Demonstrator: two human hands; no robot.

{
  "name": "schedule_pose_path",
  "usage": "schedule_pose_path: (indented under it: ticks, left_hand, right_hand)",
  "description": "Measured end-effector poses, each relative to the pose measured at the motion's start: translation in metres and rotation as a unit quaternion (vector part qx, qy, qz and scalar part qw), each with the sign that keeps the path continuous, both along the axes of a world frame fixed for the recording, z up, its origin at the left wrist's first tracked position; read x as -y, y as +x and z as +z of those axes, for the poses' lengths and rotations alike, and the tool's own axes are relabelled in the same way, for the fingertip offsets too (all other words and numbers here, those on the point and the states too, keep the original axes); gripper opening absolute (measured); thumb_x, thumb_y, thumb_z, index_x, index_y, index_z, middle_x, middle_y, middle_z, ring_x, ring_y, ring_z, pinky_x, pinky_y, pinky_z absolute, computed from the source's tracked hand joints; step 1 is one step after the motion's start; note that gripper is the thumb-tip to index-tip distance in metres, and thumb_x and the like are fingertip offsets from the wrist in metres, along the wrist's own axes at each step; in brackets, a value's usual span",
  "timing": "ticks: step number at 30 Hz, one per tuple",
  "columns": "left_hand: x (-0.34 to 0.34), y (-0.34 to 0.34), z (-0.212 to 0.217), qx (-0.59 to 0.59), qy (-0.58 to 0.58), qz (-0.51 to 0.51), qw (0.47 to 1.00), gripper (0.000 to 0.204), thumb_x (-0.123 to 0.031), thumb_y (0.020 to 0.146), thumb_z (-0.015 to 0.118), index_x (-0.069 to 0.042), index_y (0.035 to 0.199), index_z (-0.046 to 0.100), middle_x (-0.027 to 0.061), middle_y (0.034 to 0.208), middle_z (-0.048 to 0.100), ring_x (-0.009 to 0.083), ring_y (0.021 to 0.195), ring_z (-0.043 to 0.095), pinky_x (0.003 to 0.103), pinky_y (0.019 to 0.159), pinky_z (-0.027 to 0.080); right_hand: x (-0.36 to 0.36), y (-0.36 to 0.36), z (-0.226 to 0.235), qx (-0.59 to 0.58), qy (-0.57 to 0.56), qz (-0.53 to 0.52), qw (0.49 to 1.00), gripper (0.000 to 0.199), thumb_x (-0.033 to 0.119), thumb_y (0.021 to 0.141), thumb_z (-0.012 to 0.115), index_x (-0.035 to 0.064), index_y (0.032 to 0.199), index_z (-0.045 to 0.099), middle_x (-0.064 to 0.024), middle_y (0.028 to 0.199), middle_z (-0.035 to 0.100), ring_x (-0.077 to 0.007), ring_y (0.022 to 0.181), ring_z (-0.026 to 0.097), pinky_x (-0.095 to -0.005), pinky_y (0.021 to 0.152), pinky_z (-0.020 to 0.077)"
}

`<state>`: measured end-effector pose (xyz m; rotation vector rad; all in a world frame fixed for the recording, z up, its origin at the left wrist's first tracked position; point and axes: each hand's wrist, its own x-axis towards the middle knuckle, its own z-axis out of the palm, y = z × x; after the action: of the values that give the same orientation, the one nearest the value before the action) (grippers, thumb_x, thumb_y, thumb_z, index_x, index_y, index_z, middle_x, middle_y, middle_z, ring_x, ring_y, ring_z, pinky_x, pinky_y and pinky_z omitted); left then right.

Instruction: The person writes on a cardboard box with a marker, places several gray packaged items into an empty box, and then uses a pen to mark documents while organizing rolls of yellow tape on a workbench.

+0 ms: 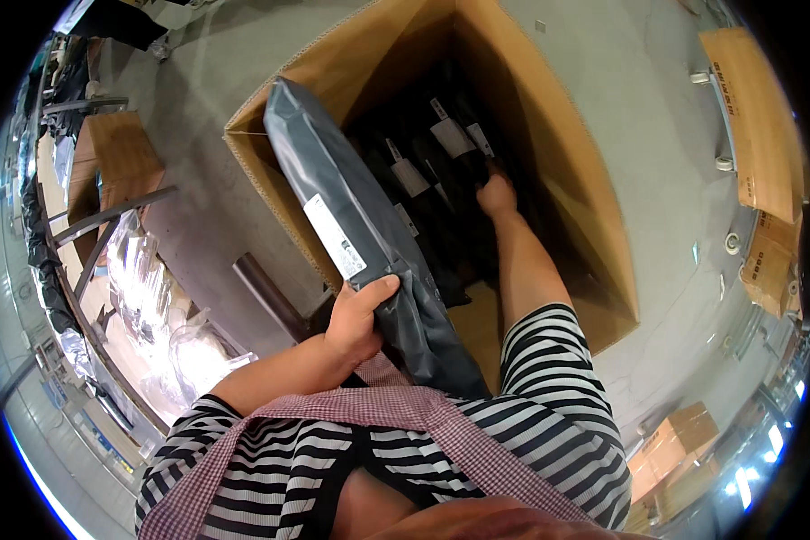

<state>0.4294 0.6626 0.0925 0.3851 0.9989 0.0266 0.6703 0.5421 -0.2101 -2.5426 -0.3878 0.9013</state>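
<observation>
My left hand [358, 317] is closed on the edge of a long dark grey plastic mailing bag [333, 180], thumb on top. The filled bag carries a white label [335, 238] and leans over the left side of a large open cardboard box [567, 171], its near end against my body. My right arm reaches down inside the box. There my right hand [497, 194] touches the black packages [441, 193] near the right wall. Its fingertips are lost in shadow among them, so their grip is hidden. Several of these packages show white labels [454, 138].
Left of the box stand a dark metal tube [270, 292], shiny clear plastic wrap [148, 288] and a smaller cardboard box [121, 162] by a metal frame. Cardboard boxes [756, 126] stand along the right, with another box [675, 445] at lower right. Grey floor [594, 72] surrounds the large box.
</observation>
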Motion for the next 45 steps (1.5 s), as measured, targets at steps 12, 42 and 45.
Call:
schedule_pose_path:
  ticks: [12,42,45]
  left_hand:
    - [0.004,0.008,0.010,-0.050,0.005,0.047,0.998,0.042,0.000,0.084,0.065,-0.001,0.124,0.054,0.0091,0.114,0.063,0.0238,0.106,0.062,0.037,0.093,0.049]
    - [0.004,0.021,0.015,-0.076,-0.041,0.069,0.994,0.043,0.004,0.080,0.072,-0.001,0.120,0.056,0.0106,0.110,0.064,0.0252,0.101,0.064,0.037,0.090,0.051]
    - [0.004,0.020,0.016,-0.073,-0.034,0.038,0.996,0.056,-0.010,0.079,0.074,0.000,0.128,0.050,0.0150,0.115,0.064,0.0317,0.107,0.063,0.043,0.096,0.052]
  right_hand:
    - [-0.004,-0.013,-0.116,0.084,-0.154,0.077,0.981,0.060,0.028,0.082,0.075,0.0067,0.132,0.050,-0.0181,0.132,0.050,-0.0399,0.121,0.050,-0.0498,0.096,0.0500]
    - [0.062,0.063,0.019,0.102,-0.208,0.182,0.956,0.026,0.021,0.094,0.051,0.0088,0.103,0.072,-0.0167,0.105,0.071,-0.0383,0.100,0.067,-0.0487,0.084,0.0534]
    - [0.103,0.039,0.051,0.079,-0.236,0.109,0.962,0.027,0.021,0.094,0.051,0.0074,0.103,0.072,-0.0168,0.105,0.072,-0.0385,0.100,0.067,-0.0494,0.085,0.0533]
